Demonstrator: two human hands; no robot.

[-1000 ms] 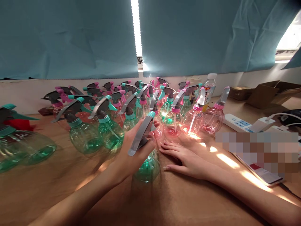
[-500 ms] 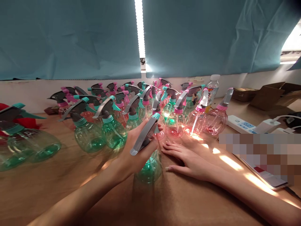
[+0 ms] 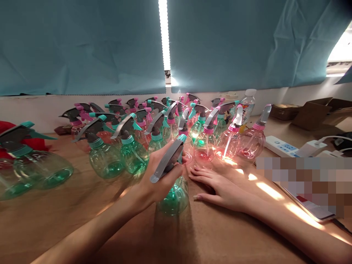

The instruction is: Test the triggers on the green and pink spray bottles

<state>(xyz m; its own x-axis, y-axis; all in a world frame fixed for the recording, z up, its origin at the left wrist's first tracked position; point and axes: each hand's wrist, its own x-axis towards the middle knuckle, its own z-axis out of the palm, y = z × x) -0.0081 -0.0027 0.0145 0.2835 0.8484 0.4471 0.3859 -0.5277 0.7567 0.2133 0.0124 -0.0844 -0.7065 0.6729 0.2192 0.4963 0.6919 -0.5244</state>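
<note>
My left hand [image 3: 159,176] is wrapped round the neck of a green spray bottle [image 3: 174,200], below its grey and teal trigger head. That bottle stands upright on the brown tabletop [image 3: 132,234]; its neck is mostly hidden by my fingers. Just right of it, my right hand [image 3: 217,187] lies flat on the table with fingers stretched out, holding nothing. Close behind my hands stand a pink spray bottle [image 3: 205,148] and another green spray bottle [image 3: 134,156].
Several more green and pink spray bottles crowd the back of the table. At the right are a clear drink bottle [image 3: 248,104], a white power strip [image 3: 282,146], a cardboard box [image 3: 313,112] and a phone-like device [image 3: 320,212], partly blurred out. Red material [image 3: 35,143] lies at far left.
The view has shifted very slightly. My left hand stays on the green spray bottle, and my right hand rests in the same spot.
</note>
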